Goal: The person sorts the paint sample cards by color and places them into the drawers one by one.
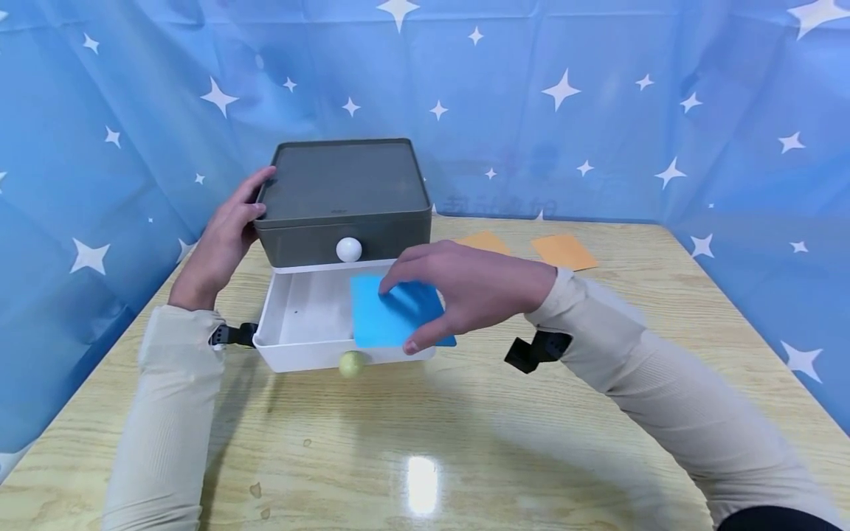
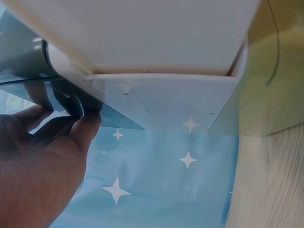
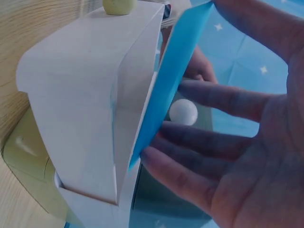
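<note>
Overall, one star-printed blue curtain (image 1: 498, 140) walls in the back and both sides, its four-pointed stars white and too many to tally. Counter (image 1: 372, 442): one, pale wood grain, a bright light patch reflected near the front edge.

Storage box (image 1: 348, 177): one, dark grey upper tier with flat lid; a yellow-green lower part (image 3: 28, 156) shows in both wrist views. White drawer (image 1: 299, 358): one, pulled out toward the person below the grey tier.

Sleeves (image 1: 637, 361): two, off-white. Hands: two. Left hand (image 1: 222, 240) rests at the box's left side, fingers apart, tips at the lid rim. Right hand (image 1: 478, 287) above the drawer, fingers spread wide, tips touching the blue sheet (image 1: 372, 317).

Blue sheet: one, tilted over the drawer's right half, one corner past its right wall; cannot tell whether it touches the drawer floor. Orange sheets (image 1: 564, 252): two, on the counter right of the box, the left one partly hidden.

Black wrist devices (image 1: 539, 350): two. Knobs: two, one white knob (image 1: 348, 249), one pale green knob (image 1: 352, 363).
</note>
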The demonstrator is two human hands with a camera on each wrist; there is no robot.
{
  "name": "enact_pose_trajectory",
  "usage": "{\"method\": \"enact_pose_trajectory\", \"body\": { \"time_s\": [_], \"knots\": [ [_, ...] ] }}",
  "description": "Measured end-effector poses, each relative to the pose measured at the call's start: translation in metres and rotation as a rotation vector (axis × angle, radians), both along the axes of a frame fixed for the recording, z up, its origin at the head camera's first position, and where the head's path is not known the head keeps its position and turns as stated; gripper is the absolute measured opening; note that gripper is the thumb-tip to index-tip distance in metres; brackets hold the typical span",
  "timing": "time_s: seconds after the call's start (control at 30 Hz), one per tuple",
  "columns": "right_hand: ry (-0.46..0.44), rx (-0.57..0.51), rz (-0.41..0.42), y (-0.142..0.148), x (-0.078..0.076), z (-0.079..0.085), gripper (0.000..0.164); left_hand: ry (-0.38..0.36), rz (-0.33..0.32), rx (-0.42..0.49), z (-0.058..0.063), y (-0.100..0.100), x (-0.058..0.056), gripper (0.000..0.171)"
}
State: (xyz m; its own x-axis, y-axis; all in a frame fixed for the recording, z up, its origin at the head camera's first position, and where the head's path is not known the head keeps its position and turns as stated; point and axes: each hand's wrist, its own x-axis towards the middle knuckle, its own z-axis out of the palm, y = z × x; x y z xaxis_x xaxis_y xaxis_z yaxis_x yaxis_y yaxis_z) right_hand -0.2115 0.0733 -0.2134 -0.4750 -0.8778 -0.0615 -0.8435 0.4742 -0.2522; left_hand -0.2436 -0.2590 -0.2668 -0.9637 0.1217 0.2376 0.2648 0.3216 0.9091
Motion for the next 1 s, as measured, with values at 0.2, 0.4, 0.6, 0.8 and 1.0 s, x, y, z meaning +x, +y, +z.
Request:
{"method": "enact_pose_trajectory", "body": {
  "time_s": [0.2, 0.4, 0.6, 0.8, 1.0],
  "knots": [
    [-0.015, 0.03, 0.006, -0.018, -0.007, -0.001, 0.063, 0.0, -0.003, 0.012, 0.0, 0.0, 0.0, 0.056],
    [-0.038, 0.065, -0.004, -0.031, -0.011, -0.005, 0.065, 0.003, -0.001, 0.01, 0.0, 0.0, 0.001, 0.056],
    [-0.009, 0.063, -0.005, -0.035, -0.016, -0.009, 0.066, 0.009, -0.004, 0.006, 0.001, 0.001, 0.0, 0.055],
    [-0.028, 0.088, -0.032, -0.034, -0.019, -0.013, 0.069, 0.01, -0.01, 0.015, 0.0, 0.001, 0.0, 0.056],
    [-0.026, 0.089, -0.029, -0.033, -0.02, -0.015, 0.069, 0.007, -0.006, 0.013, -0.001, 0.001, 0.0, 0.055]
  ]
}}
